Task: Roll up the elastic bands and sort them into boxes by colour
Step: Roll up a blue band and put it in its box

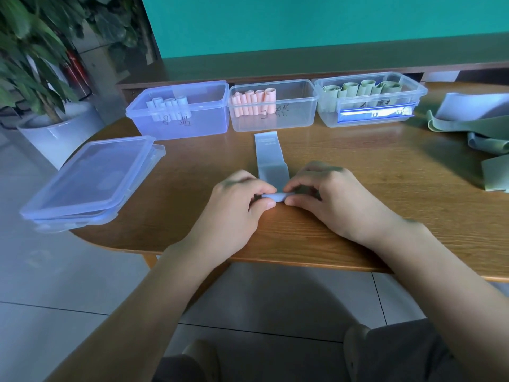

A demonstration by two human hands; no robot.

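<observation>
Left hand (242, 195) and right hand (327, 194) pinch a smooth, seemingly rubbery blue band (271, 161), partly rolled.

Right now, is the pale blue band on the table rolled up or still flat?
Partly rolled: both hands, left hand and right hand, pinch a small roll at the near end of the blue band; the rest lies flat.

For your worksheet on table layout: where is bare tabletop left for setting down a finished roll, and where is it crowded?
Bare wood lies between the stacked lids and the left hand, and between the right hand and the loose bands. The back edge is crowded by the three boxes.
</observation>
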